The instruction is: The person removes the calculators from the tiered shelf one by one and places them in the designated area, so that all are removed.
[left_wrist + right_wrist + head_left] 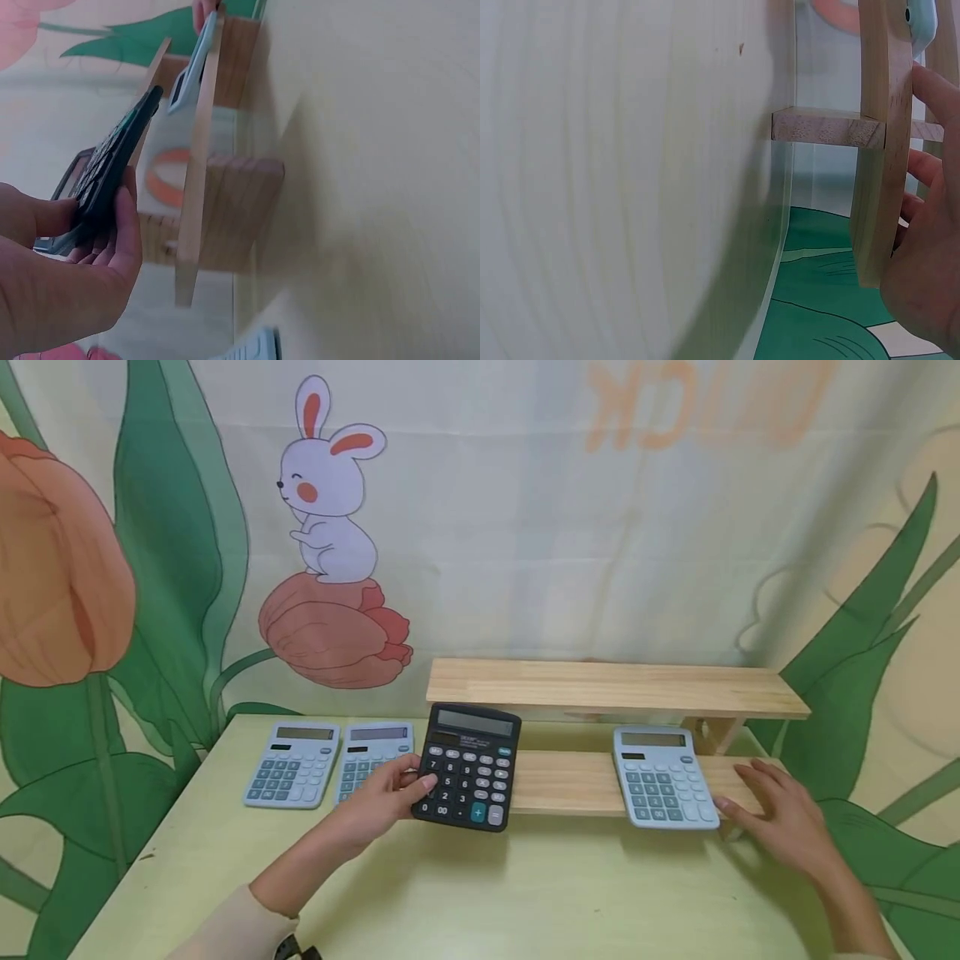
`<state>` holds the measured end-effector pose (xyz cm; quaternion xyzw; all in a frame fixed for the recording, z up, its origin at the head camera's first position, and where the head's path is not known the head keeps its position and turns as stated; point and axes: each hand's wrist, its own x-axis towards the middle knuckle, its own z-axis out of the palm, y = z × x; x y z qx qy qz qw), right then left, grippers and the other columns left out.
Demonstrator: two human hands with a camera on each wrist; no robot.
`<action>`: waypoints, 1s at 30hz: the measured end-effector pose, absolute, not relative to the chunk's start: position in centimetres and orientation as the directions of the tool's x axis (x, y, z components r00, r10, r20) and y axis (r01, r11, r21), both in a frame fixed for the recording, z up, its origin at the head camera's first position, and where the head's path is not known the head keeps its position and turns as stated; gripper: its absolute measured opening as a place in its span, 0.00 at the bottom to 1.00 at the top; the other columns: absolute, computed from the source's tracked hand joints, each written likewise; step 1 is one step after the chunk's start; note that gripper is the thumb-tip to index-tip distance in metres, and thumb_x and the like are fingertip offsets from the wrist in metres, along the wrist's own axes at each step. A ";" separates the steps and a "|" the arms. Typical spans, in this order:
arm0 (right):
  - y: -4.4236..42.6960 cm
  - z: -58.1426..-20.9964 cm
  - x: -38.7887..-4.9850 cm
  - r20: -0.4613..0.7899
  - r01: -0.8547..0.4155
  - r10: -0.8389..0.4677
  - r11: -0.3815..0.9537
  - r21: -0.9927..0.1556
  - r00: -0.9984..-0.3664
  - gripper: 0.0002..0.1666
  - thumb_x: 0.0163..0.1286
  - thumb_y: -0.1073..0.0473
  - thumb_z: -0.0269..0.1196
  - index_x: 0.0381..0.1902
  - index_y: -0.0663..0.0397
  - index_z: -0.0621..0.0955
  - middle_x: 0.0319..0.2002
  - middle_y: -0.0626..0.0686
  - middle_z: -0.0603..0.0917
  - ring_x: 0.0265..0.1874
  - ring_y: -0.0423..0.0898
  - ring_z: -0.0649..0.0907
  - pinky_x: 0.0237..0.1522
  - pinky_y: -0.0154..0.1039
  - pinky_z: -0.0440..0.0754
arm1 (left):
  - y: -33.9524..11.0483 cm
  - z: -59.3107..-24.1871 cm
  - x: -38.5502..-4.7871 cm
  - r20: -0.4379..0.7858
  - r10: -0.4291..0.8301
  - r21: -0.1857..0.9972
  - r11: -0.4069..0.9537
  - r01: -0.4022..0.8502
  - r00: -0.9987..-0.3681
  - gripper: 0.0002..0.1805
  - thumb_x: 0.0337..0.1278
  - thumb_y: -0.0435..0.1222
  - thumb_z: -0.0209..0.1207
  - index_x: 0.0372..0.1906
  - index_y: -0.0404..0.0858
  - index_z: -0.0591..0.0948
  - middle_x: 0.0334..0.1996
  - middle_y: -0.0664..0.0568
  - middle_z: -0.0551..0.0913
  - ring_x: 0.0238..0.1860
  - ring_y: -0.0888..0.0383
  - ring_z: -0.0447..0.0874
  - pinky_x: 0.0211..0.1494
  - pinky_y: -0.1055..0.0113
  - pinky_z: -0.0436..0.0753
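In the head view my left hand (382, 802) grips a black calculator (457, 810) by its lower left edge, thumb on the front and fingers behind. The left wrist view shows this black calculator (112, 161) tilted, in front of the shelf boards and held by the left hand (82, 277). A light blue calculator (667, 777) is on the right part of the lower board (566, 781). Beside it, my right hand (787, 818) rests at the board's right end, thumb at the calculator's lower right edge. The right wrist view shows the fingers of this hand (934, 247) against the board.
Two more light blue calculators, the outer one (292, 764) and the inner one (367, 752), lie on the pale green table (525, 902) at left. The wooden shelf's upper board (615, 685) runs along the back, before a printed curtain (487, 527).
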<state>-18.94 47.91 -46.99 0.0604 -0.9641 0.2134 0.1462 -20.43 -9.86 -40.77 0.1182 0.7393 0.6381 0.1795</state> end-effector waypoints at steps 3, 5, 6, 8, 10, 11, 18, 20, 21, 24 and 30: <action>47.7 -47.1 -19.2 0.303 -0.178 -0.055 0.901 -0.397 -0.951 0.44 0.74 0.41 0.66 0.74 0.67 0.71 0.75 0.76 0.64 0.71 0.82 0.61 0.62 0.82 0.59 | -12.2 -40.5 -20.5 -0.132 0.375 0.980 0.187 -0.064 -0.918 0.23 0.85 0.38 0.51 0.72 0.28 0.69 0.53 0.41 0.86 0.51 0.51 0.90 0.60 0.56 0.87; 47.6 -47.1 -19.3 0.307 -0.184 -0.058 0.898 -0.400 -0.950 0.43 0.74 0.42 0.66 0.74 0.67 0.71 0.75 0.76 0.64 0.71 0.82 0.61 0.62 0.83 0.58 | -13.8 -40.4 -20.4 -0.132 0.356 0.977 0.205 -0.061 -0.925 0.24 0.86 0.38 0.50 0.74 0.28 0.67 0.54 0.41 0.86 0.52 0.51 0.90 0.61 0.56 0.87; 47.6 -47.0 -19.3 0.311 -0.188 -0.060 0.897 -0.399 -0.948 0.43 0.74 0.42 0.66 0.74 0.67 0.71 0.75 0.76 0.64 0.71 0.82 0.61 0.62 0.83 0.58 | -14.6 -40.3 -20.3 -0.130 0.348 0.975 0.213 -0.056 -0.928 0.25 0.86 0.39 0.50 0.74 0.27 0.66 0.54 0.41 0.86 0.52 0.51 0.90 0.61 0.56 0.87; 47.5 -46.9 -19.4 0.318 -0.194 -0.063 0.896 -0.400 -0.946 0.43 0.75 0.42 0.66 0.74 0.67 0.71 0.75 0.76 0.64 0.71 0.82 0.61 0.62 0.83 0.58 | -16.3 -40.2 -20.3 -0.128 0.326 0.970 0.237 -0.050 -0.937 0.26 0.86 0.39 0.50 0.75 0.26 0.65 0.54 0.41 0.86 0.52 0.51 0.90 0.61 0.58 0.87; 47.4 -46.8 -19.4 0.324 -0.199 -0.065 0.895 -0.400 -0.944 0.42 0.75 0.43 0.66 0.74 0.67 0.72 0.75 0.76 0.64 0.70 0.82 0.61 0.62 0.83 0.58 | -17.9 -40.2 -20.3 -0.125 0.306 0.964 0.263 -0.042 -0.944 0.28 0.86 0.40 0.49 0.76 0.25 0.63 0.55 0.40 0.86 0.51 0.52 0.90 0.59 0.59 0.87; 47.4 -46.7 -19.3 0.327 -0.200 -0.065 0.895 -0.399 -0.943 0.42 0.75 0.43 0.67 0.74 0.67 0.72 0.75 0.76 0.64 0.70 0.82 0.61 0.62 0.83 0.58 | -18.8 -40.2 -20.3 -0.124 0.297 0.962 0.271 -0.041 -0.947 0.29 0.86 0.40 0.49 0.76 0.24 0.63 0.55 0.40 0.86 0.51 0.53 0.89 0.59 0.60 0.88; 47.5 -46.8 -19.1 0.316 -0.183 -0.053 0.899 -0.398 -0.947 0.43 0.74 0.42 0.66 0.74 0.67 0.71 0.75 0.76 0.63 0.71 0.82 0.60 0.61 0.84 0.57 | -24.5 -41.9 -21.3 -0.127 0.200 0.948 0.313 -0.059 -0.972 0.30 0.88 0.38 0.46 0.75 0.18 0.59 0.59 0.33 0.83 0.48 0.61 0.88 0.54 0.64 0.89; 47.6 -46.8 -19.1 0.313 -0.181 -0.052 0.899 -0.399 -0.948 0.43 0.74 0.42 0.66 0.74 0.67 0.71 0.75 0.76 0.63 0.71 0.82 0.60 0.61 0.84 0.57 | -26.0 -42.5 -21.4 -0.136 0.164 0.937 0.341 -0.073 -0.977 0.30 0.88 0.38 0.46 0.75 0.16 0.58 0.59 0.34 0.83 0.47 0.64 0.87 0.52 0.66 0.89; 47.6 -46.9 -19.1 0.312 -0.182 -0.054 0.899 -0.399 -0.949 0.43 0.74 0.42 0.66 0.74 0.67 0.71 0.75 0.76 0.63 0.71 0.82 0.60 0.61 0.84 0.57 | -26.7 -42.8 -21.4 -0.140 0.152 0.932 0.355 -0.078 -0.978 0.30 0.88 0.37 0.45 0.74 0.15 0.58 0.58 0.34 0.83 0.46 0.65 0.87 0.51 0.66 0.89; 47.7 -47.0 -19.1 0.309 -0.182 -0.055 0.898 -0.400 -0.949 0.43 0.74 0.42 0.66 0.74 0.67 0.71 0.75 0.76 0.63 0.71 0.82 0.60 0.62 0.84 0.57 | -28.7 -43.4 -21.2 -0.167 0.141 0.916 0.388 -0.100 -0.976 0.30 0.88 0.36 0.44 0.73 0.12 0.57 0.54 0.37 0.85 0.44 0.65 0.87 0.50 0.64 0.89; 47.9 -47.2 -18.8 0.314 -0.184 -0.055 0.899 -0.397 -0.948 0.43 0.75 0.43 0.66 0.74 0.67 0.71 0.75 0.76 0.63 0.71 0.82 0.61 0.62 0.83 0.57 | -31.6 -43.8 -20.7 -0.278 0.146 0.862 0.473 -0.180 -0.949 0.30 0.88 0.36 0.42 0.72 0.10 0.56 0.51 0.40 0.84 0.44 0.61 0.86 0.50 0.60 0.89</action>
